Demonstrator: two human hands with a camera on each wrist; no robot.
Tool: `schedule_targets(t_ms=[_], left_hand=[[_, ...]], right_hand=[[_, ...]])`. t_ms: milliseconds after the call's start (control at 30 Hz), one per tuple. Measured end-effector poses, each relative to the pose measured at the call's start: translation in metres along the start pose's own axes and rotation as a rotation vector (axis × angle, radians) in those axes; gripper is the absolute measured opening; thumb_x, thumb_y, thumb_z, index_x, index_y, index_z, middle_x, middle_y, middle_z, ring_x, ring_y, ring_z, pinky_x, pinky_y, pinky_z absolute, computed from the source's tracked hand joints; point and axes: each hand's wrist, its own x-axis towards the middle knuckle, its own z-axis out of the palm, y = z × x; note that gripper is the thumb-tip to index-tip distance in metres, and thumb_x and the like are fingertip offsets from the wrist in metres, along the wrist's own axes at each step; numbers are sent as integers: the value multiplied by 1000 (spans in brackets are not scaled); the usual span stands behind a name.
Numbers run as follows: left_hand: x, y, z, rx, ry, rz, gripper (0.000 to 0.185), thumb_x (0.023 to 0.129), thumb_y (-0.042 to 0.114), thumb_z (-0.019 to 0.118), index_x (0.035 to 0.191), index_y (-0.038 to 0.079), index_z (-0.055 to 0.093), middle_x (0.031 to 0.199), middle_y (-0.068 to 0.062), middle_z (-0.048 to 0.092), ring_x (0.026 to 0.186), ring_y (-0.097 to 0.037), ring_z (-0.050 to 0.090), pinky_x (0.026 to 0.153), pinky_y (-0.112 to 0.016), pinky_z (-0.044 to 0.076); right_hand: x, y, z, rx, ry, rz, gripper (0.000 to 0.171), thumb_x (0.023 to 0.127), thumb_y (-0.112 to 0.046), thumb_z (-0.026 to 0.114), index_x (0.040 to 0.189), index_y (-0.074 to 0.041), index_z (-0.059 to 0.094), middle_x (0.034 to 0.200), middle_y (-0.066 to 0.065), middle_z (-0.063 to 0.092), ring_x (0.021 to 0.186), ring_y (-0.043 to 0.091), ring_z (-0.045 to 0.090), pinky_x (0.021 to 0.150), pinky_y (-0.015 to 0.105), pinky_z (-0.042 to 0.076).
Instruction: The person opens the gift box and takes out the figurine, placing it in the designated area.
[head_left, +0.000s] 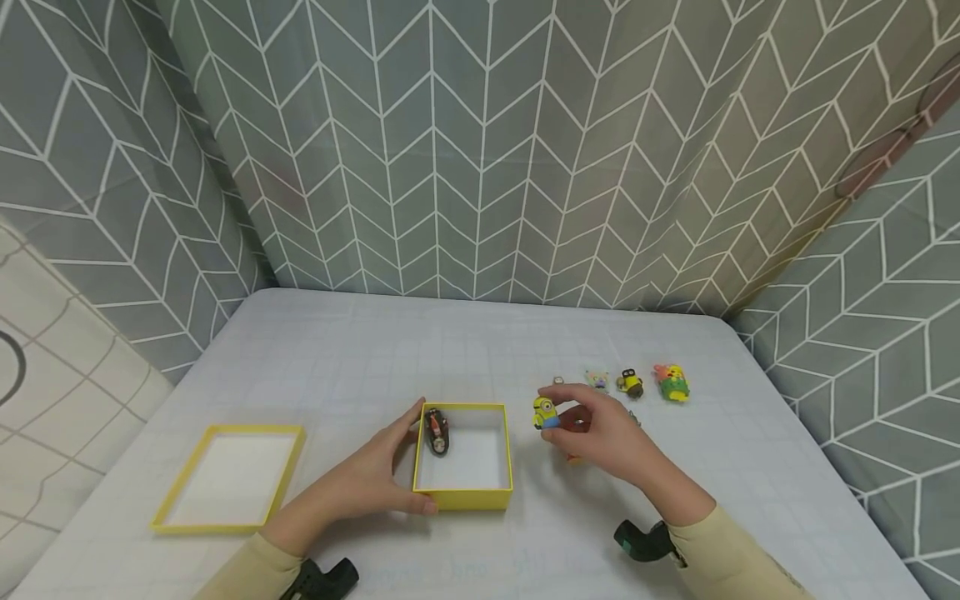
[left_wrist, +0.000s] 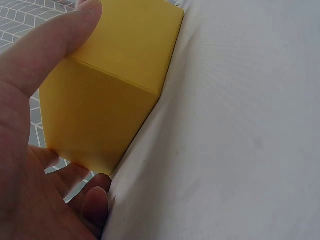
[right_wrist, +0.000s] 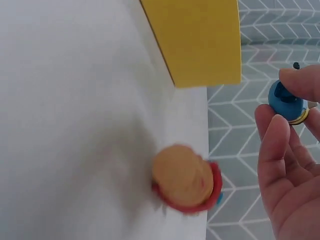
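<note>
My left hand (head_left: 367, 477) grips an open yellow box (head_left: 472, 500), thumb at its front wall and fingers along the left side toward the back corner. Inside, a dark figurine with some red (head_left: 437, 432) lies against the left wall. To the right of the box, my right hand (head_left: 603, 433) pinches a yellow-and-blue Minion figurine (head_left: 544, 412) between thumb and fingers, above the table. From the right wrist view, the Minion's blue underside (right_wrist: 287, 102) shows between the fingertips. Below that hand stands a tan-and-red figurine (right_wrist: 182, 175), mostly covered by the hand in the head view.
A yellow-rimmed lid (head_left: 217, 529) lies inside up at the left. Behind my right hand are a yellow-and-brown figurine (head_left: 631, 383), a green, yellow and pink one (head_left: 672, 383) and a pale one (head_left: 597, 380). Patterned grey curtains (head_left: 480, 167) surround the white-covered table (head_left: 420, 350).
</note>
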Motion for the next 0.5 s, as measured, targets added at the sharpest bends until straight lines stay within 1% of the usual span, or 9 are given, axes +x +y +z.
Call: schedule_targets(t_ms=[67, 167, 333, 400, 500], left_hand=[[0, 0, 0, 0, 0, 0, 140, 55, 58, 92, 161, 23, 7, 160, -4, 22, 145, -23, 20, 116, -52, 18], [0, 1, -1, -6, -3, 0, 140, 55, 57, 92, 161, 23, 6, 160, -4, 22, 145, -23, 21, 117, -51, 18], [1, 0, 0, -15, -7, 0, 140, 55, 55, 93, 161, 23, 6, 160, -4, 21, 144, -22, 23, 117, -51, 18], [1, 0, 0, -11, -5, 2, 140, 55, 55, 93, 161, 23, 6, 160, -4, 22, 144, -22, 23, 117, -51, 18], [1, 0, 0, -5, -2, 2, 140, 55, 55, 93, 161, 23, 7, 159, -5, 26, 144, -22, 24, 117, -51, 18]], right_hand=[[-3, 3, -4, 1, 19, 18, 49, 84, -26, 81, 129, -25, 64, 128, -3, 60, 94, 14, 64, 71, 31, 56], [-7, 9, -9, 8, 39, 28, 51, 84, -23, 81, 131, -22, 63, 128, -1, 60, 96, 16, 64, 72, 33, 56], [-14, 22, -19, 11, 83, 48, 51, 85, -18, 79, 132, -26, 62, 129, -1, 59, 99, 18, 64, 72, 33, 56], [-18, 28, -24, 8, 99, 63, 51, 85, -20, 79, 132, -27, 62, 129, -1, 60, 100, 19, 64, 71, 33, 56], [-25, 37, -32, -3, 118, 77, 52, 86, -25, 79, 135, -22, 60, 129, 3, 60, 101, 21, 63, 70, 31, 56]])
